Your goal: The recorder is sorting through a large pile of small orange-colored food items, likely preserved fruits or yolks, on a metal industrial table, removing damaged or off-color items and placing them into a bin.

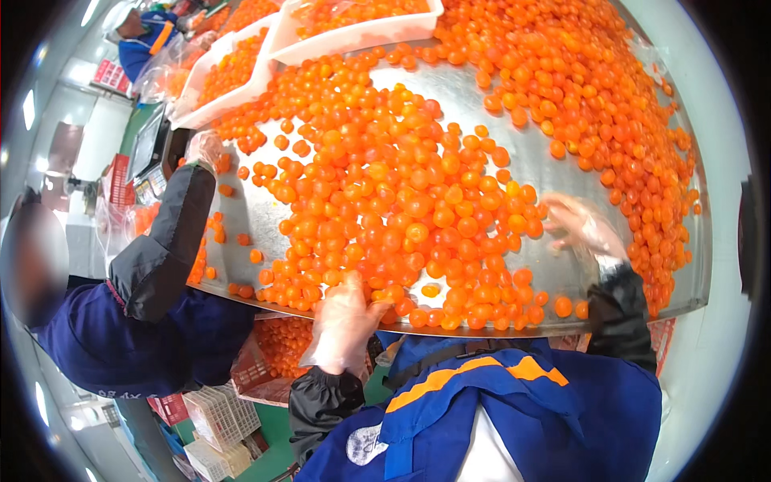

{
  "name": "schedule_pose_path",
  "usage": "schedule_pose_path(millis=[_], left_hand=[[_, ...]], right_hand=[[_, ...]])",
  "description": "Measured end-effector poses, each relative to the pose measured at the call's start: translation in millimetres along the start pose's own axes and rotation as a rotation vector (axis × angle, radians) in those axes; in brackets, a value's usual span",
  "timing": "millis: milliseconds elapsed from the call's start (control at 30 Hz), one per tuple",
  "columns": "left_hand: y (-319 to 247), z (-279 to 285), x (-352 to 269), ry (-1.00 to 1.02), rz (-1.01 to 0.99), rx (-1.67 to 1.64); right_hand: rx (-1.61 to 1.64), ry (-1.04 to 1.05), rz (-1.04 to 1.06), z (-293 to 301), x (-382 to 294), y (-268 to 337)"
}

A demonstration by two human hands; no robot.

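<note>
Many round orange balls, which look like salted egg yolks (415, 205), lie spread over a stainless steel table (542, 172). My left hand (346, 316), in a clear plastic glove, is at the table's front edge with its fingertips against the nearest yolks; whether it grips one cannot be told. To the right, my right hand (578, 226), gloved too and slightly blurred, hovers beside the pile's right side with its fingers apart and nothing seen in them. A denser heap of the yolks (578, 90) runs along the table's far right side.
White plastic trays of yolks (355, 36) (193, 99) stand at the far left. A co-worker's gloved hand (205, 147) is at the table's left side, by a scale (159, 144). Below the front edge is a red crate of yolks (259, 373). Another person works at the upper left.
</note>
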State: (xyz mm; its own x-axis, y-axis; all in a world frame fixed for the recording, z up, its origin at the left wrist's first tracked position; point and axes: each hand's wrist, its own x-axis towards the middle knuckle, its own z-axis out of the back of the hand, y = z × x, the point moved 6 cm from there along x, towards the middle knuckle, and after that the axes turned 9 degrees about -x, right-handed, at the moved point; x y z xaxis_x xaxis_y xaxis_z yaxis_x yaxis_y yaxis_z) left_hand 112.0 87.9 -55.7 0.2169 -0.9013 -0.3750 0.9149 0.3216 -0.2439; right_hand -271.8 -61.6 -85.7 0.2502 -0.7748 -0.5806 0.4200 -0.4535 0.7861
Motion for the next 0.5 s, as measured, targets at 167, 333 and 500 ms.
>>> schedule_pose_path(millis=[167,333,500], left_hand=[[10.5,-12.3,14.2,0.021,0.040,-0.539],[-7.7,-33.9,24.4,0.201,0.450,-1.769],[-38.2,-36.2,45.8,0.161,0.582,-2.019]], right_hand=[[0.359,0.318,-0.001,-27.6,65.1,9.3],[0.522,0.510,-0.043,-77.2,96.2,15.9],[0.265,0.483,0.137,-142.9,85.6,59.0]])
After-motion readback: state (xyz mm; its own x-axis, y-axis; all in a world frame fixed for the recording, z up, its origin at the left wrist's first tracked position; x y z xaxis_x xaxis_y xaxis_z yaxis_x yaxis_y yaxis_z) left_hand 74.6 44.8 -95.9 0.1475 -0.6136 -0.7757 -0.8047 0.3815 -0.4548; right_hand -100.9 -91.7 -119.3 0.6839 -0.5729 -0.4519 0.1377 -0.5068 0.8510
